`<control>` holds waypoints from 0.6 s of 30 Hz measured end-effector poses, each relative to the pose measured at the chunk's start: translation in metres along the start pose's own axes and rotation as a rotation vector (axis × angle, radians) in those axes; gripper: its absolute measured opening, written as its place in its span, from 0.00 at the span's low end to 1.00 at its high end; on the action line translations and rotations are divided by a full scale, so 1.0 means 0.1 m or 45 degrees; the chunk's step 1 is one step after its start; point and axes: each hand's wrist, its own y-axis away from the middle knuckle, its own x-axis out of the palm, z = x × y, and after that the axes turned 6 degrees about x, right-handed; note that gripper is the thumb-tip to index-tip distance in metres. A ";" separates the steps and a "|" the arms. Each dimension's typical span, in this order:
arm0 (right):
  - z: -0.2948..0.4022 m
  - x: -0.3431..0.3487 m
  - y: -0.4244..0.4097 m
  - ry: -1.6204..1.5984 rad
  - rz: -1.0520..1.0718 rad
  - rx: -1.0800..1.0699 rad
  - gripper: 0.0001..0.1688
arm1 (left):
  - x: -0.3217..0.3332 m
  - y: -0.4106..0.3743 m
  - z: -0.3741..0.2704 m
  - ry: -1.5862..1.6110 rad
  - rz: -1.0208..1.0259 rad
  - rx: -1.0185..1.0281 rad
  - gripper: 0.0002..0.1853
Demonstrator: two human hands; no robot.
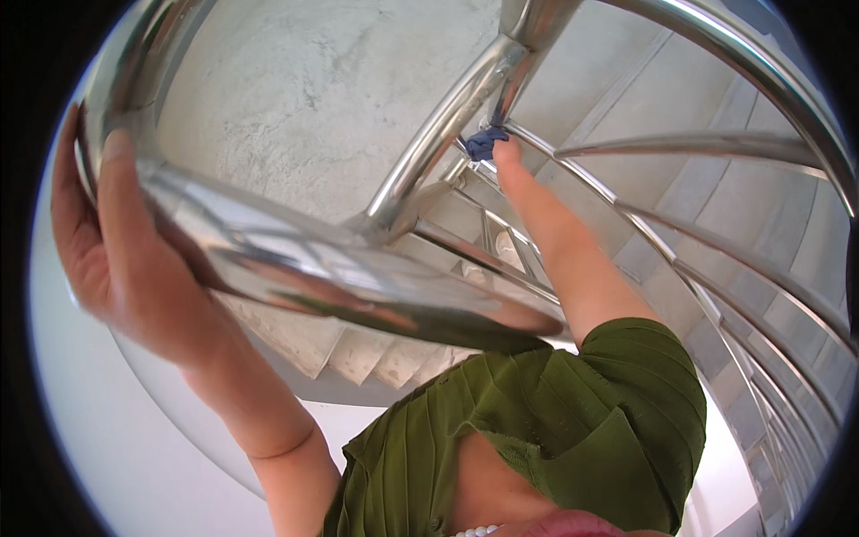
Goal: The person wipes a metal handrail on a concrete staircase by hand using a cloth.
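Observation:
A thick polished metal handrail crosses close in front of me, from the upper left towards my chest. My left hand is wrapped around its left end, fingers on top and at the far side. My right arm reaches down past the rail, and my right hand grips a dark blue cloth. The cloth lies against the lower metal bar by the foot of a metal post. Part of the cloth and the right fingertips are hidden.
Curved metal balusters and rails run down the right side. Behind them are grey stair treads. A concrete surface fills the upper left. More steps show below the handrail, and a white wall stands at the lower left.

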 end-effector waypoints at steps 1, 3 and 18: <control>-0.02 0.06 -0.10 -0.081 0.008 0.013 0.22 | 0.00 0.00 -0.01 0.021 -0.006 -0.020 0.20; 0.01 0.18 -0.25 -0.303 0.045 0.098 0.21 | 0.04 0.01 -0.07 -0.092 -0.046 -0.061 0.21; 1.05 -1.25 1.07 0.336 -0.305 -1.197 0.24 | 0.06 0.05 -0.11 -0.100 -0.126 -0.041 0.17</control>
